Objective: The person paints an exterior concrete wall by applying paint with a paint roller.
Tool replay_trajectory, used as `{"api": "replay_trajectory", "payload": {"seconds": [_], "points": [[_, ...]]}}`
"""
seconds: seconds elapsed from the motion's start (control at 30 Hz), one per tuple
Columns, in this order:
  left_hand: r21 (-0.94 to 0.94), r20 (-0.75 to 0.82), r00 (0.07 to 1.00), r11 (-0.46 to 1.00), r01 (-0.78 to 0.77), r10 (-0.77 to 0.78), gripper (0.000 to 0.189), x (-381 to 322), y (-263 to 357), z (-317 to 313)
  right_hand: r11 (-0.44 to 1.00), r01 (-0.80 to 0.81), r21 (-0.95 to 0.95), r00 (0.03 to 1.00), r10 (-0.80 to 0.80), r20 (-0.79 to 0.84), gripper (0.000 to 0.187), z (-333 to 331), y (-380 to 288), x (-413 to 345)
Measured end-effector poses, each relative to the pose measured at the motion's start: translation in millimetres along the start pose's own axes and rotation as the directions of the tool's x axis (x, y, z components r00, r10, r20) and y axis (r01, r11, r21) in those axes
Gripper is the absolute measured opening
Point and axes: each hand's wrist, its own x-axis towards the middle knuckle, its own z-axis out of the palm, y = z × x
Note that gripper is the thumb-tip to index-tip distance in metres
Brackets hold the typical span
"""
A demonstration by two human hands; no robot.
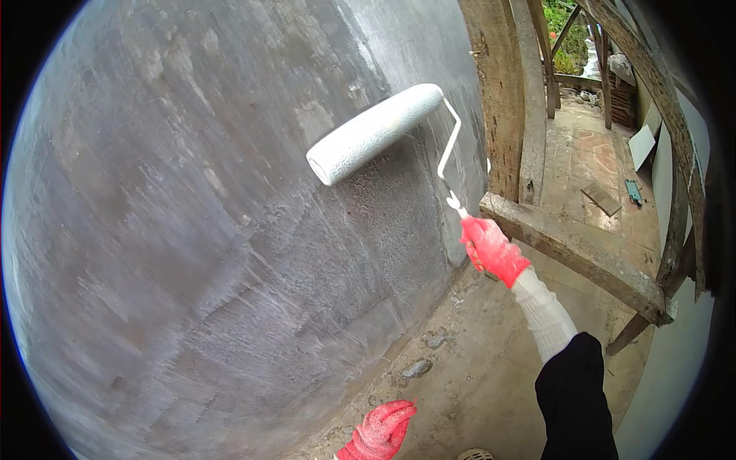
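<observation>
My right hand, in a red knit glove with a white cuff and black sleeve, is shut on the handle of a paint roller. The white roller cover lies slantwise against a grey plastered wall, and its bent wire frame runs from the cover's upper right end down to my fist. Below the cover the wall has a darker, damp-looking, stippled patch. My left hand, also in a red glove, hangs low near the foot of the wall. Its fingers are bent and close together, with no object visible in them.
Weathered timber posts stand just right of the roller, joined by a low wooden beam. Beyond them a wooden board and a teal object lie on the floor. Dried mortar lumps stick to the concrete floor beside the wall.
</observation>
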Motion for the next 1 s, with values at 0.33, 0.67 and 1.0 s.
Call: {"api": "replay_trajectory", "payload": {"seconds": [0.33,0.67,1.0], "points": [[-0.012,0.024,0.999,0.999,-0.032,0.032,0.027,-20.5,-31.1,-25.2,0.894,-0.357,-0.271,0.921,0.385,0.057,0.04,-4.4,116.2,-131.6],[-0.028,0.05,0.999,0.999,-0.018,0.02,0.031,-40.0,-49.3,-25.4,0.603,-0.569,-0.558,0.715,0.699,0.027,0.051,1.1,160.3,-171.9],[-0.066,0.029,0.998,0.996,0.065,-0.064,0.026,-47.3,-44.5,-19.3,0.645,-0.501,-0.576,0.765,0.642,0.054,0.054,26.2,200.0,-173.2]]}}
